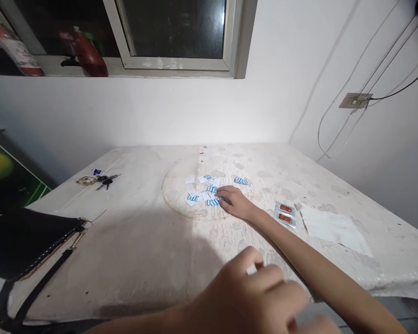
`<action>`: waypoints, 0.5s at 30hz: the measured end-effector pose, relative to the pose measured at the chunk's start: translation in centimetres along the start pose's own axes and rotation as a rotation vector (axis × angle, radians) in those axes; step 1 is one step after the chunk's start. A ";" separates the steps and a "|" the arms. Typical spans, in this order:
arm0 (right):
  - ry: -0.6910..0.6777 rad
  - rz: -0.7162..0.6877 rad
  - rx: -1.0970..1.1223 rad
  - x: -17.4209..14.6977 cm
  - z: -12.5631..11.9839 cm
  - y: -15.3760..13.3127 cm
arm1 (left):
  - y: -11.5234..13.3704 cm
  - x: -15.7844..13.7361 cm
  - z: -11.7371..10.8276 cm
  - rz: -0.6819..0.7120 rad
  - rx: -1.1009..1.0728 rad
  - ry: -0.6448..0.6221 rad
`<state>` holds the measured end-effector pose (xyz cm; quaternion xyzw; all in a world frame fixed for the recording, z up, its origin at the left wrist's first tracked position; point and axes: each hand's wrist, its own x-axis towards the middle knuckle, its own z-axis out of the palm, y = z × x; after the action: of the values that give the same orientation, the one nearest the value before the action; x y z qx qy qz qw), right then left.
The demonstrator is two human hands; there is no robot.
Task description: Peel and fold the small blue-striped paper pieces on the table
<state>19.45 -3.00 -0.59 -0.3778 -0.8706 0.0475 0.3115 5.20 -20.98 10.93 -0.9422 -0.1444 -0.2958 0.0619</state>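
Small white paper pieces (192,198) with blue print lie loosely grouped on the table, some overlapping. My right hand (235,202) reaches in from the right and rests at the right side of this group. Its fingers stretch over the printed pieces with a gap to the thumb, and no piece is lifted. A separate blue-printed piece (241,180) lies just beyond that hand. Close to the camera, my left hand (257,294) is raised over the near table edge. Its fingers are bent and blurred, and I cannot see whether anything is in them.
On the right are a blister pack (285,214) with two red-brown blisters and a white sheet (334,228). Keys (106,181) lie at the left, behind a black bag (31,241) with a strap. The patterned tablecloth (135,250) reaches the back wall.
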 end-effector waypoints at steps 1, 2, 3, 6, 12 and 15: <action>0.008 -0.009 0.020 0.0 0.1 0.1 | -1.2 -0.1 1.0 -0.024 -0.003 -0.058; 0.008 -0.015 0.035 0.1 0.1 0.1 | -2.7 -0.2 2.0 -0.057 0.005 -0.123; 0.003 -0.020 0.043 0.1 0.0 0.1 | -4.5 -0.4 3.0 -0.103 0.040 -0.148; -0.031 -0.014 0.035 0.2 -0.2 -0.3 | -10.7 -1.6 5.4 -0.350 0.198 -0.203; -0.087 0.058 0.033 0.2 -1.1 -1.3 | -17.7 -4.6 8.5 -0.570 0.309 -0.272; -0.137 0.093 0.063 0.3 -1.6 -1.5 | -17.9 -5.3 8.8 -0.563 0.237 -0.243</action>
<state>19.26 -4.16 1.30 -0.4036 -0.8696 0.1148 0.2601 0.32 -3.45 1.25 -0.8800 -0.4389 -0.1680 0.0695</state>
